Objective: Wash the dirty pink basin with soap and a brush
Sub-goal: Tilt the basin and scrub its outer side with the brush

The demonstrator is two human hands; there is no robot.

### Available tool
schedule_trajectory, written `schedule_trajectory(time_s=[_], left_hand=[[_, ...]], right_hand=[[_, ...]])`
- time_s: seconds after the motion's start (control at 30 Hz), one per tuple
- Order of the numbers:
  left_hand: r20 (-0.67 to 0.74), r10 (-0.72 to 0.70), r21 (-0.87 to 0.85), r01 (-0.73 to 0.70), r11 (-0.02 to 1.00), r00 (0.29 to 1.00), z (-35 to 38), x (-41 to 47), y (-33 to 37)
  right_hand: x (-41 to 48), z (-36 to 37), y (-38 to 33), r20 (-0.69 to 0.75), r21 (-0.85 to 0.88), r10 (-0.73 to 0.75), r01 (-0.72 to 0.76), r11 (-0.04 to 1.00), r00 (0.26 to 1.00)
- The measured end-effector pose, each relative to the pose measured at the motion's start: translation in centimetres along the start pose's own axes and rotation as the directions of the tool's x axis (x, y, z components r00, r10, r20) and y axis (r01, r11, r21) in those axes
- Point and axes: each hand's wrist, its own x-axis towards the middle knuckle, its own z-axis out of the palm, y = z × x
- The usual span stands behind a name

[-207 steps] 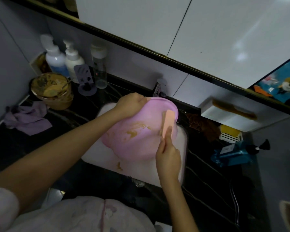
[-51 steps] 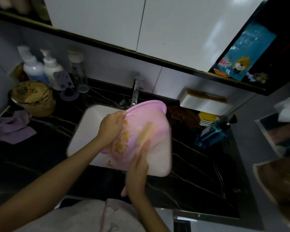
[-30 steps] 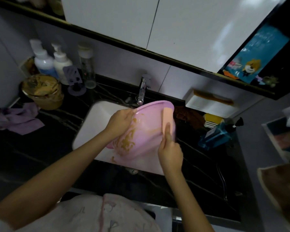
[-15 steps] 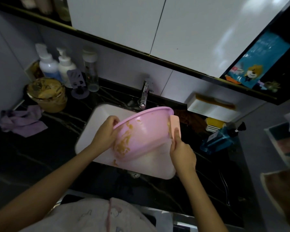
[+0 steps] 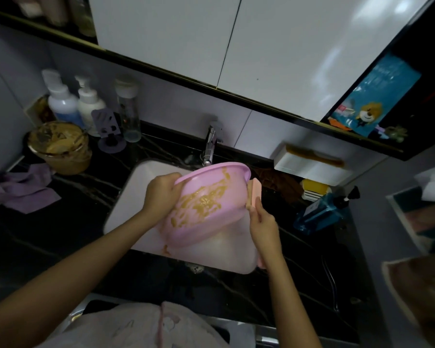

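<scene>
Curling over the rim at 9 o'clock, the fingers (image 5: pixel 173 185) of the left hand (image 5: pixel 161 194) clamp the pink basin (image 5: pixel 211 222). They hold it tilted above the white sink (image 5: pixel 133 202), rim raised toward 12 o'clock beneath the tap (image 5: pixel 210 144), base dropping toward 7 o'clock. The fingers and thumb of the right hand (image 5: pixel 263 222) close around the lower end of the brush (image 5: pixel 254 194), one finger extended up its back. The brush stands with its long axis running 12 to 6 o'clock. It touches the basin's outer wall at 3 o'clock, just below the rim. Ochre smears (image 5: pixel 204 199) cover the wall turned to the camera, spreading from the rim near 1 o'clock down to 7 o'clock. One blob shows at the basin's lowest edge.

The next stroke turns on one relation: the dirt lies at 9 o'clock from the bristles, across the curve of the wall. The right hand, nearer the brush's work, probably has to sweep leftward, or the left hand must rotate the basin to bring the smears under the brush. No lather or running water can be made out. A blue bottle (image 5: pixel 319 213) lies on the dark counter (image 5: pixel 60 234) at 3 o'clock, near the right hand.
</scene>
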Motion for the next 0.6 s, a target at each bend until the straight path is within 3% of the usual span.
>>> schedule_trajectory(time_s=[0.07,0.13,0.2,0.23,0.33,0.4,0.47,0.5,0.53,0.6], left_hand=[[0.03,0.05,0.099,-0.053,0.994,0.998,0.6,0.7,0.9],[0.03,0.069,0.153,-0.073,0.985,0.997,0.9,1.6,1.1],[0.047,0.079,0.19,-0.087,0.978,0.996,0.9,2.1,1.1],[0.065,0.087,0.21,-0.099,0.973,0.994,1.0,2.2,1.2],[0.094,0.102,0.228,-0.121,0.966,0.99,1.8,2.8,1.8],[0.084,0.095,0.221,-0.112,0.969,0.992,2.0,3.3,2.1],[0.076,0.075,0.213,-0.089,0.973,0.994,1.5,4.0,1.8],[0.078,0.068,0.21,-0.083,0.974,0.995,1.3,4.3,1.5],[0.086,0.068,0.21,-0.085,0.974,0.994,1.1,4.4,1.3],[0.101,0.089,0.198,-0.107,0.974,0.991,1.2,4.2,1.4]], right_hand=[[-1.2,1.1,-1.6,-0.013,-0.009,-0.088,0.088,0.996,0.996],[-2.8,1.7,-2.0,0.079,-0.181,-0.273,0.283,0.942,0.959],[-3.3,0.9,-1.1,0.168,-0.382,-0.353,0.391,0.837,0.92],[-2.2,0.2,-0.5,0.134,-0.431,-0.314,0.341,0.836,0.94],[1.3,-0.7,-0.9,-0.027,-0.224,-0.107,0.098,0.97,0.994],[0.4,0.5,-2.3,0.042,-0.228,-0.193,0.198,0.953,0.98],[-2.0,1.5,-2.4,0.18,-0.307,-0.348,0.388,0.869,0.92],[-2.3,1.2,-1.6,0.183,-0.355,-0.367,0.409,0.841,0.912],[-1.5,0.5,-0.9,0.15,-0.382,-0.327,0.36,0.851,0.933],[2.2,-0.9,-0.4,0.035,-0.284,-0.105,0.111,0.953,0.994]])
